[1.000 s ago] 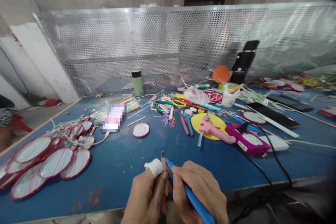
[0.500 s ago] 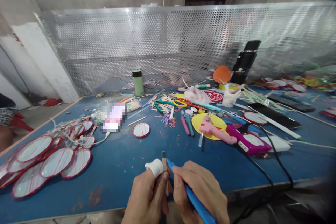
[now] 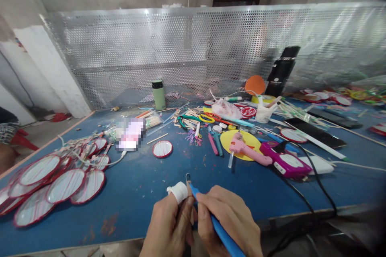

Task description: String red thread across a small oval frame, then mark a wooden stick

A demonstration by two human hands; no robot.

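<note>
At the near edge of the table, my left hand (image 3: pixel 171 223) pinches a flat wooden craft stick (image 3: pixel 189 188) with a dark patch at its upper end. White wrapping (image 3: pixel 178 192) covers one of its fingers. My right hand (image 3: pixel 227 219) is closed round a thick blue pen (image 3: pixel 224 235), held like a writing tool. The pen's tapered tip lies against the stick's right side; whether it leaves a mark is too small to tell. Beyond the hands lies a round red-rimmed disc (image 3: pixel 162 149) with a pale face.
Many red-rimmed discs (image 3: pixel 65 186) are heaped at the left, near a phone (image 3: pixel 130 134) on a cable. To the right are a pink glue gun (image 3: pixel 249 149) on a yellow disc, a purple device (image 3: pixel 285 160) and black cords. A green bottle (image 3: pixel 159 95) stands before the perforated metal screen (image 3: pixel 169 48).
The pen in my right hand has shifted slightly left, its tip now on the stick, a little nearer the dark end. My left hand and the stick barely move.
</note>
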